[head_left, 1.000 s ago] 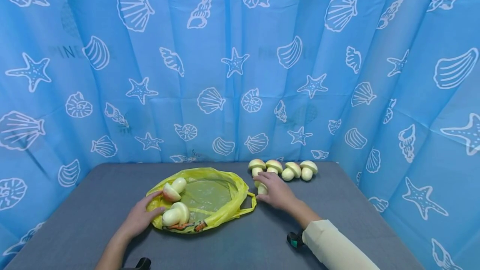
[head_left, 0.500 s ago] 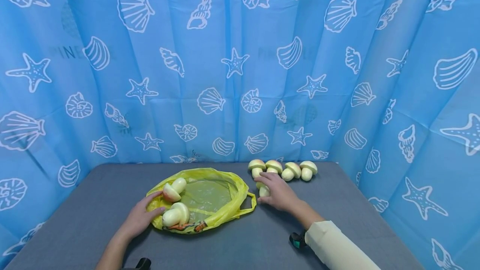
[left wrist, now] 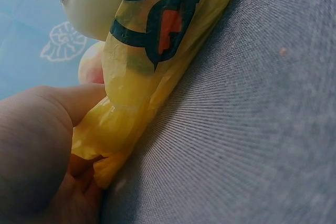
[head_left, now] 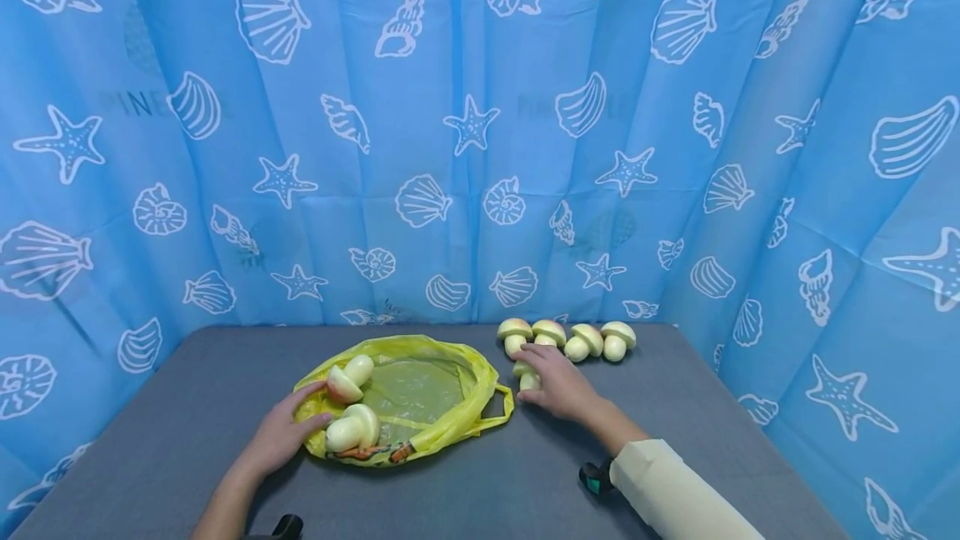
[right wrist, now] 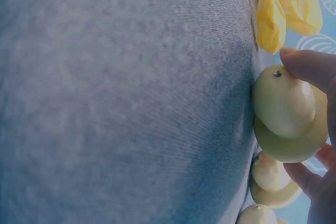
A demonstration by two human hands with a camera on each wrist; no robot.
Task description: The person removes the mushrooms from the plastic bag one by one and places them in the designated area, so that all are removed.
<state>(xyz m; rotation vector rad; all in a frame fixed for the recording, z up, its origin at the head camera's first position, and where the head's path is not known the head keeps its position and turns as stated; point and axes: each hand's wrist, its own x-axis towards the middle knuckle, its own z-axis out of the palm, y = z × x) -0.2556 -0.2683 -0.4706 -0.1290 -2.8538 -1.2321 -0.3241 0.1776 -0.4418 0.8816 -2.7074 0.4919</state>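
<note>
A yellow plastic bag (head_left: 427, 440) lies with its mouth spread wide on the table. Inside its left part are two model mushrooms, one with a reddish cap (head_left: 343, 387) and a pale one (head_left: 343, 435) nearer the front. My left hand (head_left: 279, 433) pinches the bag's left edge; in the left wrist view the thumb (left wrist: 79, 100) lies over the yellow film. Right of the bag, my right hand (head_left: 558, 382) grips a pale mushroom (right wrist: 286, 103) by its sides, thumb on one side and fingers on the other. The palm partly hides this mushroom in the head view.
Several more mushrooms (head_left: 617, 342) stand or lie in a row at the table's back right. A bag handle loop (head_left: 504, 407) points toward the right hand. Behind the grey table (head_left: 247, 357) hangs a blue shell-patterned curtain (head_left: 465, 148).
My right hand has shifted slightly to the right with the mushroom in its grip. The left hand and the bag have stayed in place.
</note>
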